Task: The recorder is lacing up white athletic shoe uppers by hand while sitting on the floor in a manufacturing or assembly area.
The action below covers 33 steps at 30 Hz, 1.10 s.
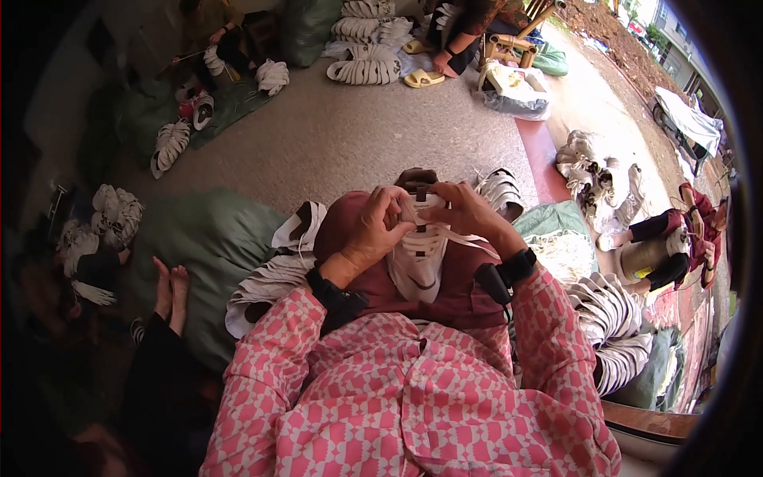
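Observation:
A white shoe with a dark curved mark lies across my lap, its toe toward me and its dark-lined opening away from me. My left hand is closed at the left side of the lacing, pinching a pale shoelace. From the other side my right hand reaches over the upper part of the shoe, thumb and fingertips closed on the lace by the eyelets. A loose length of lace trails to the right below my right hand. The fingertips partly cover the upper eyelets.
Stacked white shoe uppers lie at my left by a green sack; more stacks stand at my right. A green bag holds pale laces. Other people sit around, one at right, another's hand near yellow slippers.

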Tool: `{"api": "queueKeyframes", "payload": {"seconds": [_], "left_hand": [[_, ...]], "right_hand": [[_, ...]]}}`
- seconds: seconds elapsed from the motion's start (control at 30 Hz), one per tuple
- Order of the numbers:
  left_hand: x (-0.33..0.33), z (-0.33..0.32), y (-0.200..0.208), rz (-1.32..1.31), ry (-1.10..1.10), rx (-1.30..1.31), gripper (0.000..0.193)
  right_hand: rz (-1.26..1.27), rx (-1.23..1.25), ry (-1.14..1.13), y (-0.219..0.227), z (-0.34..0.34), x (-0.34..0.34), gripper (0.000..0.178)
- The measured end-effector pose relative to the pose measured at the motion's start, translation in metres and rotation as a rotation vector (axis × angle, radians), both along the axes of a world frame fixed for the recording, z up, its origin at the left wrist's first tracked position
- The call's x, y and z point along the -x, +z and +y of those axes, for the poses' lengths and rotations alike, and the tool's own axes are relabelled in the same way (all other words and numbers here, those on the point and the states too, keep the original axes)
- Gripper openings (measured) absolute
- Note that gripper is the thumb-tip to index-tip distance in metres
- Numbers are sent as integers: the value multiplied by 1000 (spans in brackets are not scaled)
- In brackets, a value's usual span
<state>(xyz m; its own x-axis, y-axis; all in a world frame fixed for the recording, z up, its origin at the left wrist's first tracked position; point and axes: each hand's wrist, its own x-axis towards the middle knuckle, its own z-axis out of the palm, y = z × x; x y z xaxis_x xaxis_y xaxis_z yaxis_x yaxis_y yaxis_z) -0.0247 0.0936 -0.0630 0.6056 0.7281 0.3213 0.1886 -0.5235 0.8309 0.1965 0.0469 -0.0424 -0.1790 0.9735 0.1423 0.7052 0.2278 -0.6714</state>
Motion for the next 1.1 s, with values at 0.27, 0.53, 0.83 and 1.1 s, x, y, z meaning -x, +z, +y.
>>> {"api": "queueKeyframes", "payload": {"seconds": [0.27,0.53,0.83,1.1], "left_hand": [[11,-11,-7,62,10,-521,20],[5,-16,3,183,29,-571,17],[6,-9,0,109,-1,-534,15],[5,-11,-2,150,38,-547,15]], "right_hand": [[291,187,69,5,4,6,33],[448,259,21,5,-5,6,32],[600,287,79,-14,6,4,31],[310,280,276,-6,15,-9,46]]}}
